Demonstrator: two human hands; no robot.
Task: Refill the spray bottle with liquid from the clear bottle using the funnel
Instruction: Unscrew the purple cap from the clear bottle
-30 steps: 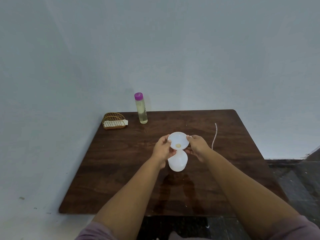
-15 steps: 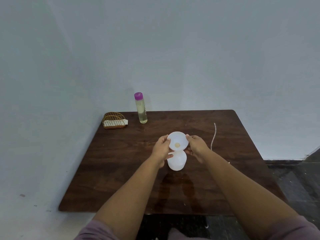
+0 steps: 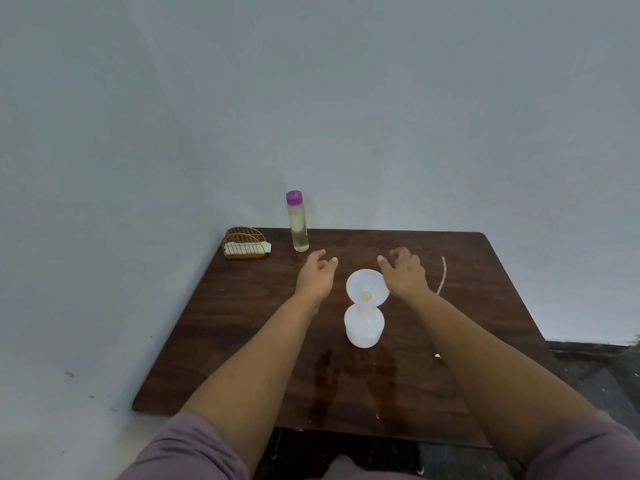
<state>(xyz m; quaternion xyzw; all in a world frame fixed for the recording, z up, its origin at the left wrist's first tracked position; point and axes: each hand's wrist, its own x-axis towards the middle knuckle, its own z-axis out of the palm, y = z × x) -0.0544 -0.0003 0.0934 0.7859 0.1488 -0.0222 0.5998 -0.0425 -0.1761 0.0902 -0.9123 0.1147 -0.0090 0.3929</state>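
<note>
Pale grey-blue walls meet behind a dark wooden table (image 3: 242,323) set into the corner. Near its middle stands the white spray bottle (image 3: 364,328), upright and without its spray head, with the white funnel (image 3: 367,287) seated in its neck, bowl facing up. Both hands hover beyond it, holding nothing. The left hand (image 3: 316,276) hangs left of the funnel with fingers (image 3: 320,255) loosely apart; the right hand (image 3: 404,276) is just beside the funnel's right rim, fingers likewise spread, and whether it touches the rim cannot be told. The clear bottle (image 3: 298,221), capped in purple and holding a pale yellowish liquid, stands upright near the table's far edge, its long axis vertical. It lies ahead and slightly left of the left hand, which is clearly the nearer; the right hand would have to cross over the funnel to reach it. Judged from this layout, fetching and uncapping this bottle is the coming step, and pouring has not yet begun. A gold wire holder (image 3: 245,244) sits at the far left corner, and a thin clear tube (image 3: 442,276) lies right of the right hand.
</note>
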